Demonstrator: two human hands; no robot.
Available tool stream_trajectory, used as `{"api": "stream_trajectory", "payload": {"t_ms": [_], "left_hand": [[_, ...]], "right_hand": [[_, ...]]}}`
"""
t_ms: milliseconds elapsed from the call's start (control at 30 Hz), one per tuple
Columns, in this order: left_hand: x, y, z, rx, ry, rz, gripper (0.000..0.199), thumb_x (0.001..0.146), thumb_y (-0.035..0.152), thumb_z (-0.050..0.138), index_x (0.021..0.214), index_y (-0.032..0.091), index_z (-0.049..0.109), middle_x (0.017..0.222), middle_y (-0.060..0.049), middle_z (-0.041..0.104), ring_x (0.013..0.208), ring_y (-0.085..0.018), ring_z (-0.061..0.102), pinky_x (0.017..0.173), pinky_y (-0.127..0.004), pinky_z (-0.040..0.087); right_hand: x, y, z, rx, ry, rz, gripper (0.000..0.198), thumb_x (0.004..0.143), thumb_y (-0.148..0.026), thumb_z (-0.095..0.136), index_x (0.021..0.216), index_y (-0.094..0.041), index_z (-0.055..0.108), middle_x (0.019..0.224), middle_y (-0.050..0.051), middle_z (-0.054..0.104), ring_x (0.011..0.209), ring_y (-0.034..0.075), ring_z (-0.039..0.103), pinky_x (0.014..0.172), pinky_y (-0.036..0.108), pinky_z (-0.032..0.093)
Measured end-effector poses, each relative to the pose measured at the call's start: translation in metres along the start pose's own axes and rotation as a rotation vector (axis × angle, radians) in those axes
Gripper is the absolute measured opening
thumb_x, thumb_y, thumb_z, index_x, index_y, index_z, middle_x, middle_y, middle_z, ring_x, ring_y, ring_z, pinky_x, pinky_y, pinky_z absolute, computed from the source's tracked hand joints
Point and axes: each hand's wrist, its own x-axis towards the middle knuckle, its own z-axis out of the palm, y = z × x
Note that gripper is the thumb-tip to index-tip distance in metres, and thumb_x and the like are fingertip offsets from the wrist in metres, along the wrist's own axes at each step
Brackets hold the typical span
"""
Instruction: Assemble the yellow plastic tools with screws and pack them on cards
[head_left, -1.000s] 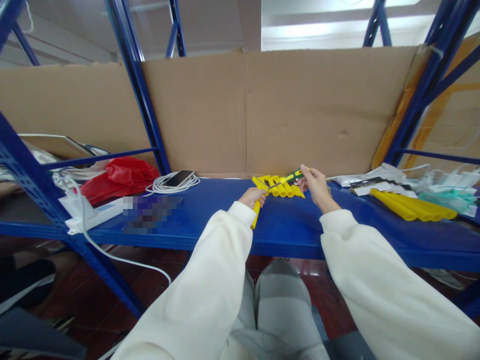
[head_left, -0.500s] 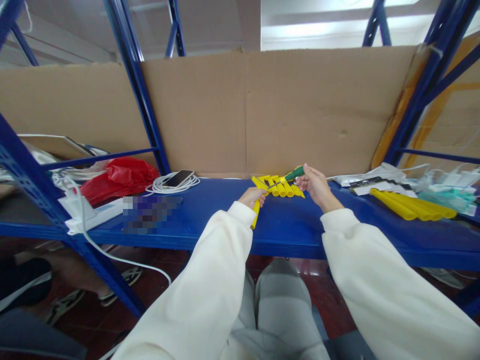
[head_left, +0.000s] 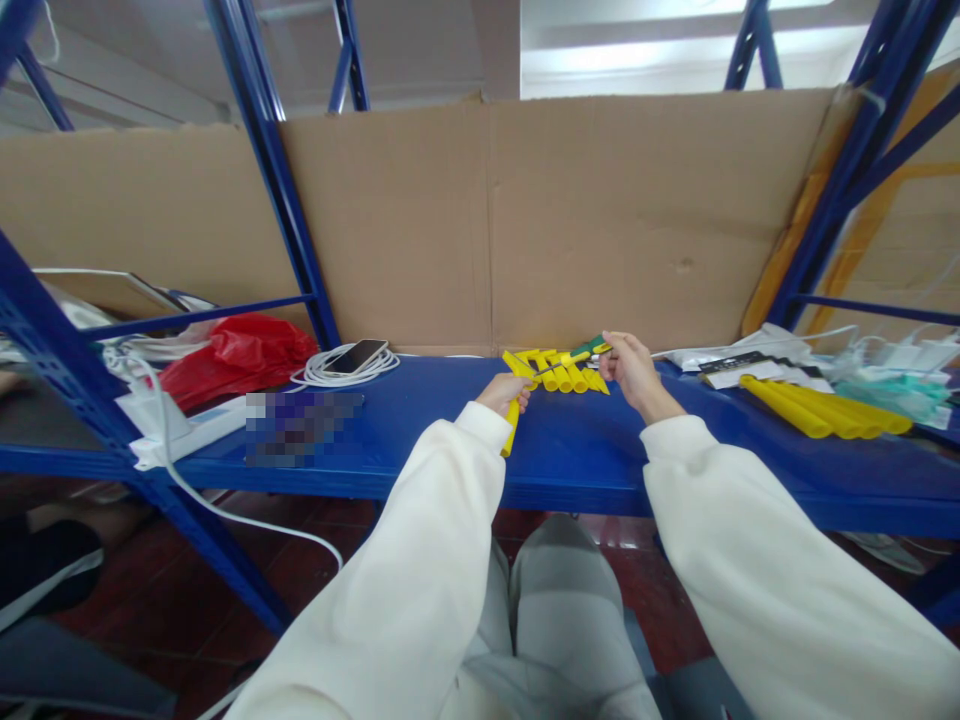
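Note:
My left hand (head_left: 505, 393) is closed around a yellow tube-shaped piece (head_left: 511, 428), whose lower end sticks out below the fingers. In my right hand (head_left: 630, 370) the fingers pinch the end of a screwdriver (head_left: 591, 348) with a green and yellow handle. The screwdriver slants down to the left, its thin shaft reaching the top of the piece at my left hand. Where exactly its tip sits is too small to tell. Behind the shaft, several yellow tubes (head_left: 564, 380) lie side by side on the blue shelf (head_left: 442, 400).
More yellow tubes (head_left: 817, 410) lie at right beside packets and a green plastic bag (head_left: 892, 390). At left are a phone (head_left: 358, 356) on a coiled white cable, a red bag (head_left: 240, 355) and a white power strip (head_left: 195, 430). A cardboard panel (head_left: 600, 220) stands behind.
My right fingers have shifted slightly on the screwdriver, and its handle looks turned, showing more yellow. My left hand stays in place. The other person's feet at lower left are gone from view.

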Motion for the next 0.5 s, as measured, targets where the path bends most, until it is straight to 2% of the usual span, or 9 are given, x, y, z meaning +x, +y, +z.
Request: {"api": "stream_trajectory", "payload": {"t_ms": [133,267,400,500], "left_hand": [[-0.0048,0.0023,0.0020,0.081,0.038,0.016,0.011,0.095,0.006,0.051,0.093,0.015,0.057,0.050,0.009,0.037,0.039,-0.006,0.031,0.043,-0.019,0.024],[-0.0074,0.0040,0.0026,0.090,0.051,0.013,0.010,0.094,0.006,0.054,0.093,0.015,0.058,0.050,0.009,0.038,0.038,-0.005,0.031,0.043,-0.019,0.024],[-0.0076,0.0045,0.0022,0.073,0.055,0.014,0.009,0.092,0.007,0.058,0.093,0.016,0.059,0.050,0.009,0.039,0.037,-0.005,0.031,0.044,-0.019,0.026],[-0.0072,0.0045,0.0019,0.083,0.052,0.013,0.012,0.093,0.005,0.054,0.096,0.016,0.059,0.050,0.009,0.037,0.038,-0.006,0.032,0.044,-0.019,0.026]], "right_hand": [[-0.0016,-0.0011,0.0008,-0.018,0.026,-0.002,0.053,0.064,-0.067,0.080,0.081,-0.024,0.054,0.042,-0.009,0.046,0.033,0.008,0.041,0.034,0.019,0.026],[-0.0052,-0.0059,0.0015,0.011,-0.020,0.015,0.048,0.069,-0.064,0.077,0.089,-0.024,0.060,0.045,-0.008,0.052,0.035,0.009,0.044,0.036,0.020,0.029],[-0.0050,-0.0073,0.0004,0.061,-0.116,0.036,0.045,0.072,-0.061,0.077,0.089,-0.024,0.057,0.053,-0.005,0.059,0.038,0.010,0.049,0.038,0.021,0.034],[-0.0017,-0.0025,-0.0015,0.021,-0.101,0.021,0.049,0.071,-0.064,0.078,0.081,-0.024,0.051,0.049,-0.007,0.055,0.037,0.009,0.047,0.037,0.020,0.032]]}}
